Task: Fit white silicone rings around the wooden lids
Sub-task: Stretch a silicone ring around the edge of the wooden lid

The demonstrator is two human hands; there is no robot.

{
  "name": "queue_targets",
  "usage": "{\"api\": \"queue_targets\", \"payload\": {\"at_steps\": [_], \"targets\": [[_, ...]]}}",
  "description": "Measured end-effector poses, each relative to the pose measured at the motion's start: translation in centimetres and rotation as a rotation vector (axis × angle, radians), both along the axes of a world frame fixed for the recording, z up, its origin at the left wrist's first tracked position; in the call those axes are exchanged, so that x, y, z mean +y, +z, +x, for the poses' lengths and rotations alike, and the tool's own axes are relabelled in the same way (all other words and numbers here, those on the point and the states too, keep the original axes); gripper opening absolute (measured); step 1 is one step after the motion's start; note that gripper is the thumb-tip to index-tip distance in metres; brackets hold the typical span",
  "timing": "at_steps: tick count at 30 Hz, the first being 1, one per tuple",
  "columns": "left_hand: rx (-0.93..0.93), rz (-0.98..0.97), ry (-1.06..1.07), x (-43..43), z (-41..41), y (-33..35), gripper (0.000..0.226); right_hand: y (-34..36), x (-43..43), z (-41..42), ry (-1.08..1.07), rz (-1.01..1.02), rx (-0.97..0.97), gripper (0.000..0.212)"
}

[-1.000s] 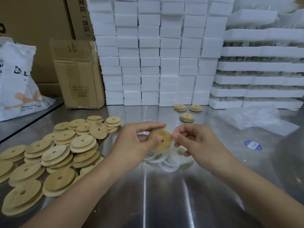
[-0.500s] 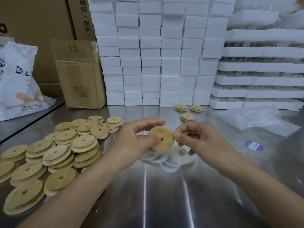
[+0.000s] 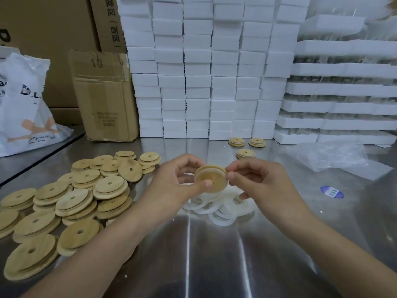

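Observation:
A round wooden lid (image 3: pixel 211 179) with a centre hole is held up above the steel table, tilted toward me. My left hand (image 3: pixel 178 183) grips it, thumb on its face and fingers behind. A white silicone ring (image 3: pixel 209 168) sits around the lid's upper edge. My right hand (image 3: pixel 260 181) pinches that ring at the lid's right rim. Below the hands lies a heap of loose white rings (image 3: pixel 221 209). A big pile of bare wooden lids (image 3: pixel 71 198) covers the table's left side.
Three lids (image 3: pixel 245 153) lie at the back right. Stacked white foam blocks (image 3: pixel 206 69) and foam trays (image 3: pixel 343 89) wall the rear. A cardboard box (image 3: pixel 105 95) and white bag (image 3: pixel 25 104) stand left. Clear plastic wrap (image 3: pixel 335 155) and a blue sticker (image 3: pixel 332 192) lie right.
The lid has tipped so its rim and the white ring show along the top. My right fingers have shifted to pinch the ring at the lid's right edge. Both hands rose slightly.

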State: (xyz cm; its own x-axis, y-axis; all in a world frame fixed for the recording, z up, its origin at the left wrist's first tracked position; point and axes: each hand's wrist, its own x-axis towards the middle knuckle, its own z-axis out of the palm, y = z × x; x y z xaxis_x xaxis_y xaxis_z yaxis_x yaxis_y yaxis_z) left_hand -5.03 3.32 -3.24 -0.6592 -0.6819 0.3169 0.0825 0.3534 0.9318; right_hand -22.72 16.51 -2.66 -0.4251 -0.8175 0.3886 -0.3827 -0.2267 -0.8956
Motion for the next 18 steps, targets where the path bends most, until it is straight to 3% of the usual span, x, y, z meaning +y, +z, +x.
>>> {"api": "queue_targets", "payload": {"at_steps": [8, 14, 16, 18], "targets": [[-0.017, -0.119, -0.017, -0.2, -0.1, -0.3, 0.027, -0.2, 0.2, -0.2, 0.074, -0.017, 0.283, 0.022], [-0.075, -0.178, -0.026, -0.5, -0.6, -1.7, 0.026, -1.3, -0.2, -0.9, -0.036, 0.015, 0.584, 0.023], [-0.096, -0.192, -0.002, -0.3, -0.8, -2.4, 0.029, -1.8, -0.5, -1.9, -0.045, 0.035, 0.575, 0.023], [-0.139, -0.218, 0.086, 0.5, -0.9, -3.3, 0.038, -2.4, -1.2, -4.2, -0.114, 0.065, 0.429, 0.024]]}}
